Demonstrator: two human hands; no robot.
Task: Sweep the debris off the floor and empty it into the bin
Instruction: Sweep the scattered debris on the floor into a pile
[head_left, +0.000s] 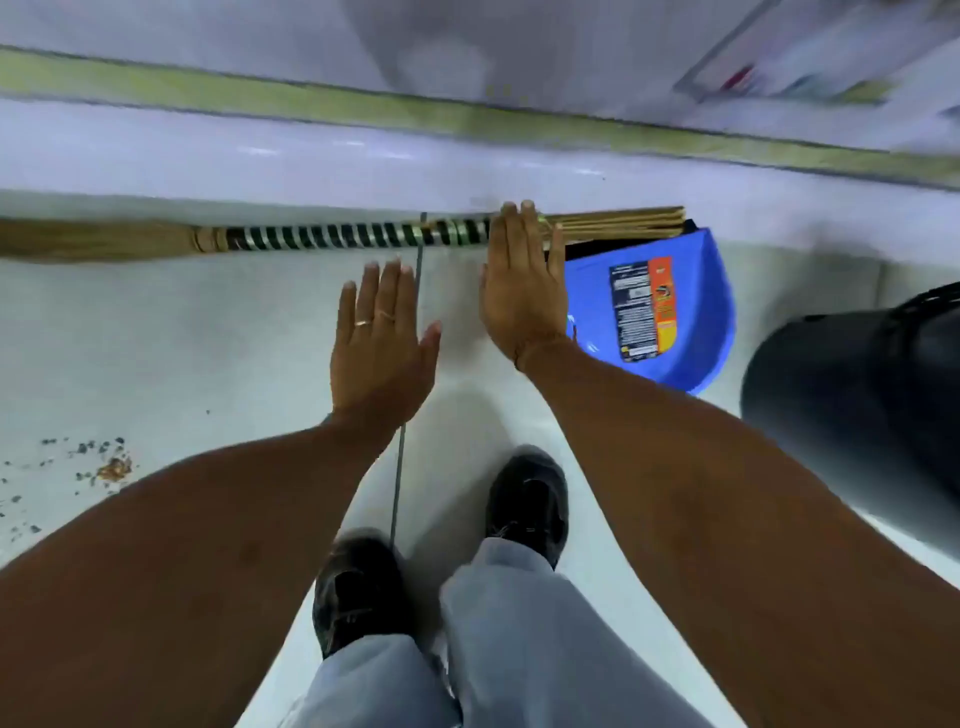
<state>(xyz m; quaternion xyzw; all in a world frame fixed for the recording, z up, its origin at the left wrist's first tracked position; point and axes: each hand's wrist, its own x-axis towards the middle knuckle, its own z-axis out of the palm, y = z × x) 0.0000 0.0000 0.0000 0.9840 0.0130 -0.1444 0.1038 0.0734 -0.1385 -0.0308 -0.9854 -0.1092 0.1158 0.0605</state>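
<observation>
A straw broom (332, 236) with a black-and-silver striped handle lies flat along the foot of the wall, bristles to the left. A blue dustpan (691, 317) with a printed label leans beside its right end. Small dark and brown debris (98, 465) is scattered on the pale floor at the lower left. A black bin (857, 395) stands at the right. My left hand (382, 340) is stretched out flat, fingers apart, short of the broom handle. My right hand (522, 283) is flat too, its fingertips over the handle's end, holding nothing.
The wall (311, 150) with a yellow-green stripe runs across the top. My two dark shoes (527, 501) and grey trousers fill the lower middle. A thin dark floor joint (402, 447) runs between my hands.
</observation>
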